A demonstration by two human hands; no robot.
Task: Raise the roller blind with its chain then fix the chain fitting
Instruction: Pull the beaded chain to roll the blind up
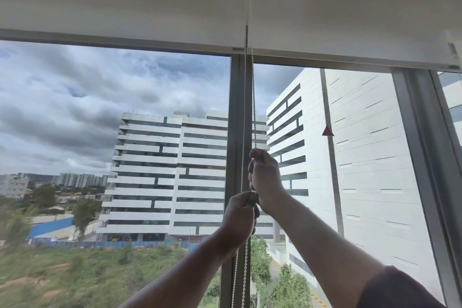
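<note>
Head camera looks up at a big window, and two arms reach up in front of it. A white roller blind covers the top part of the window, and its bottom edge hangs just above the glass. A thin bead chain drops down from the top edge of the blind, in front of the grey window post in the middle.

One strand of the chain goes into the right hand. This hand is the higher one. Its fingers are curled tight around that strand, and the thumb sits on top.

The left hand is just below the right hand and touches it. Its fingers are curled too, and it pinches the other strand of the chain. Below the left hand, both strands hang down side by side in front of the post, to the bottom edge of the window.

A dark sleeve shows on the right arm in the bottom right corner.

Through the glass there are tall white buildings, green bushes and a grey cloudy sky. A second blind on the right hangs a little lower than the first
</note>
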